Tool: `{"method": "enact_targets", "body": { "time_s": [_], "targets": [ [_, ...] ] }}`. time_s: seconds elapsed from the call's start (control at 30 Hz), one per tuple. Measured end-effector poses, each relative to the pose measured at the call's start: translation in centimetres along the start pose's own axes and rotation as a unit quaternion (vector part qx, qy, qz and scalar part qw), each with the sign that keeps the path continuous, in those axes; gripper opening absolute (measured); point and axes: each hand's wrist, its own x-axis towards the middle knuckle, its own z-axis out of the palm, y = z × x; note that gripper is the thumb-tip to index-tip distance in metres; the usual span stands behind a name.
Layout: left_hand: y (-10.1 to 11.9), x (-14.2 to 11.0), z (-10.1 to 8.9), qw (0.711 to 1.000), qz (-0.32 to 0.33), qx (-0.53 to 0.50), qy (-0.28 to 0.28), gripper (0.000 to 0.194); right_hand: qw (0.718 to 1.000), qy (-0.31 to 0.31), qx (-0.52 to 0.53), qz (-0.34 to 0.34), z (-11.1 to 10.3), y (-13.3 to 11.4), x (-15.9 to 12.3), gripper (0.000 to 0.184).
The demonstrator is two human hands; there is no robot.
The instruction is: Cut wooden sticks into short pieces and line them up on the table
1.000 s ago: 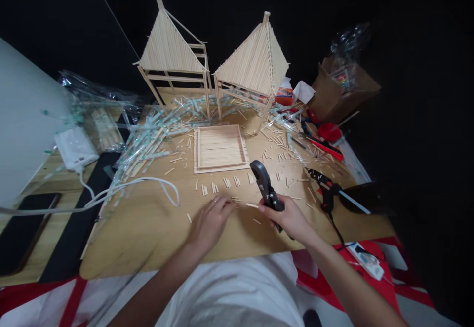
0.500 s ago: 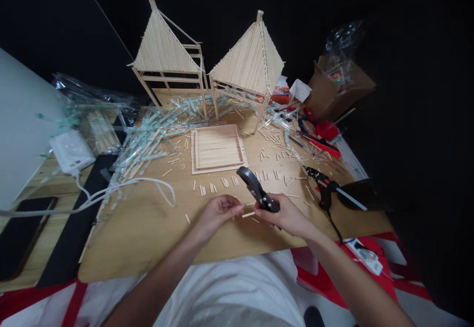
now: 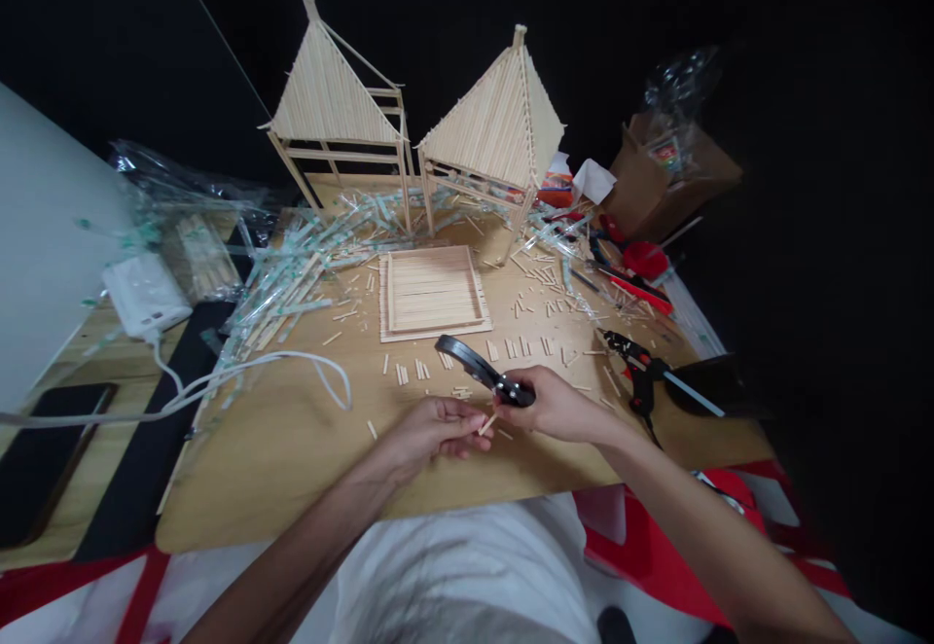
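A short wooden stick [image 3: 487, 424] is pinched between the thumb and fingers of my left hand [image 3: 438, 430], low over the table. Touching or almost touching the stick, my right hand [image 3: 551, 406] is wrapped round a black hand cutter [image 3: 473, 360] with visible rivets. The cutter's long curved part points away to the upper left, while its near end is partly hidden by my fingers. Just beyond my hands, small groups of cut stick pieces [image 3: 421, 370] lie in a row. Behind that row sits a square wooden-stick panel [image 3: 436, 289] with a raised frame.
Two stick-built hut models [image 3: 328, 89] with pointed roofs stand at the back. Plastic-wrapped stick bundles [image 3: 292, 274] crowd the left. A glue gun [image 3: 640, 372] rests at right, near a cardboard box [image 3: 649, 177]. A white cable [image 3: 292, 357] loops over the left side.
The cutter has swung leftward and lower in my right hand. My left hand has moved slightly right, and the stick in it is now tilted, close to the cutter.
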Motion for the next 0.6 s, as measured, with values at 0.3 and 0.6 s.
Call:
{"method": "enact_targets", "body": {
  "time_s": [0.3,0.6],
  "targets": [
    [-0.04,-0.04,-0.24,1.0,-0.02,-0.002,-0.007,0.033,0.999,-0.014,-0.036,-0.022,-0.36,-0.37,0.53,0.011],
    [0.03,-0.19,-0.39,0.999,-0.038,0.0,-0.01,0.035,0.999,-0.03,-0.037,-0.021,-0.43,-0.66,0.72,0.009]
  ]
}}
